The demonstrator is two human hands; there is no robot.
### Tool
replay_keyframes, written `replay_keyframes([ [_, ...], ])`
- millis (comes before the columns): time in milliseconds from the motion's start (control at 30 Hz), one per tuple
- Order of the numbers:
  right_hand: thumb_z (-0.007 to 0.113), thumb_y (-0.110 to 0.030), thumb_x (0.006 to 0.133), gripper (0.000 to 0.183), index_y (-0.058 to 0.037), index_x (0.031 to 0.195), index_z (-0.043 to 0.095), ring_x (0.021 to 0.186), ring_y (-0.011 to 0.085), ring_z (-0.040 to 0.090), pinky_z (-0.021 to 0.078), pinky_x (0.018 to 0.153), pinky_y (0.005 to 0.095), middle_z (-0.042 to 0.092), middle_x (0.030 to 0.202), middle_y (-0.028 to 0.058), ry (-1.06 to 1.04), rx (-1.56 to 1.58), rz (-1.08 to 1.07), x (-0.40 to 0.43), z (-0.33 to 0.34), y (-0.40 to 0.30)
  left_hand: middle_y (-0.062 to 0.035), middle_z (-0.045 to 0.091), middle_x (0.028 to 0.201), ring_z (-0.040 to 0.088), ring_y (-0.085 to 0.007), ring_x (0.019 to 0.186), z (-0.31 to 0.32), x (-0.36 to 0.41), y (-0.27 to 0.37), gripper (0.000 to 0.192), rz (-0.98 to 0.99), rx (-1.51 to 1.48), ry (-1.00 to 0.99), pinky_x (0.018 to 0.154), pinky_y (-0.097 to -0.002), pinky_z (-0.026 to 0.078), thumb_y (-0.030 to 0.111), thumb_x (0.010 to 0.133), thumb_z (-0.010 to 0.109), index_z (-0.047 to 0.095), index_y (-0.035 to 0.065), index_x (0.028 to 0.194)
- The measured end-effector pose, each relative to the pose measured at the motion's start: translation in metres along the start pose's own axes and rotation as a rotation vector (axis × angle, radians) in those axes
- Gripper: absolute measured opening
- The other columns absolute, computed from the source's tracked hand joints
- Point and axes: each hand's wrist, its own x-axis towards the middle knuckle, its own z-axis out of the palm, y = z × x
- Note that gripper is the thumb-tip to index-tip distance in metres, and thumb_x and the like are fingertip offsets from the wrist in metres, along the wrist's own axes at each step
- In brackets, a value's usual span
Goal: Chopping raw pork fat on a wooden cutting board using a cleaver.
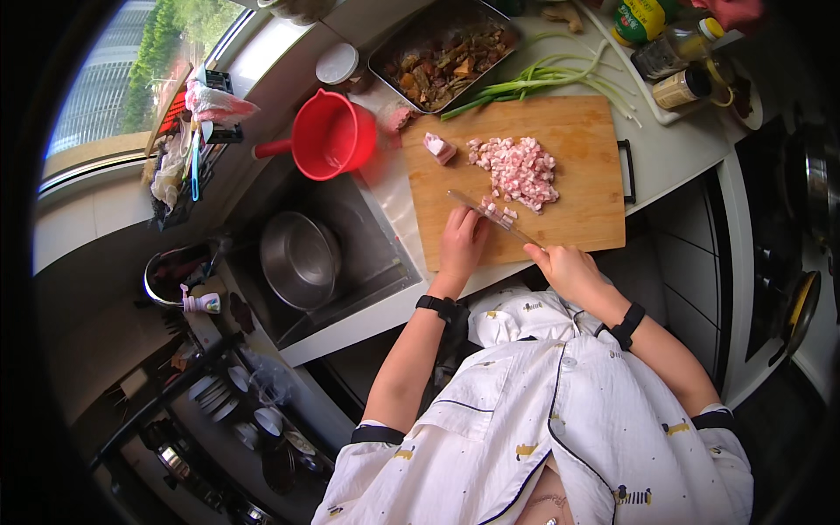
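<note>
My right hand (571, 277) grips the handle of a kitchen knife (511, 228), whose blade slants up and left over a wooden cutting board (581, 226). Beside the blade, my left hand (463, 239) has its fingers curled down at the board; whatever they press on is mostly hidden. A few pale pink meat cubes (510, 212) lie along the blade. Beyond it spreads a heap of diced fatty meat (515, 170). One larger chunk of meat (440, 149) sits apart at the board's upper left.
Left of the board is a sink (367, 230) holding a metal bowl (302, 260); a red dipper (333, 134) stands at its rim. Behind the board lie green scallions (525, 84) and a metal tray of food pieces (394, 77). Seasoning bottles (679, 88) stand at the upper right, near a stove (761, 262).
</note>
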Motion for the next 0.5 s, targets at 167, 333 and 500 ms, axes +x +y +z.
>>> replay_keyframes([
  [167,0.042,-0.051,0.097,0.064,0.0049,0.073,0.063,0.070,0.0449,0.063,0.0499,0.064,0.0486,0.061,0.068,0.0282,-0.004,-0.033,0.025,0.022,0.013,-0.004,-0.0112,0.060,0.098,0.058,-0.0311,0.088,0.002,0.003,0.001,0.018,-0.004,-0.024,-0.021,0.073,-0.0383,0.049,0.003,0.078,0.067,0.061,0.0034,0.094],
  [333,0.039,-0.059,0.095,0.072,0.0054,0.072,0.064,0.071,0.0448,0.063,0.0494,0.065,0.0480,0.061,0.068,0.0276,-0.065,0.254,0.047,0.031,0.013,0.021,-0.0114,0.061,0.096,0.058,-0.0312,0.086,0.001,0.005,0.001,0.018,0.020,-0.076,0.007,0.073,-0.0379,0.049,0.000,0.076,0.068,0.063,0.0036,0.094],
  [500,0.038,-0.059,0.095,0.073,0.0047,0.072,0.064,0.071,0.0445,0.063,0.0488,0.064,0.0476,0.062,0.069,0.0268,-0.031,0.153,0.016,0.009,0.001,0.003,-0.0118,0.061,0.095,0.058,-0.0323,0.085,-0.005,-0.004,0.001,0.019,-0.025,-0.101,0.088,0.072,-0.0374,0.049,-0.001,0.076,0.069,0.063,0.0030,0.093],
])
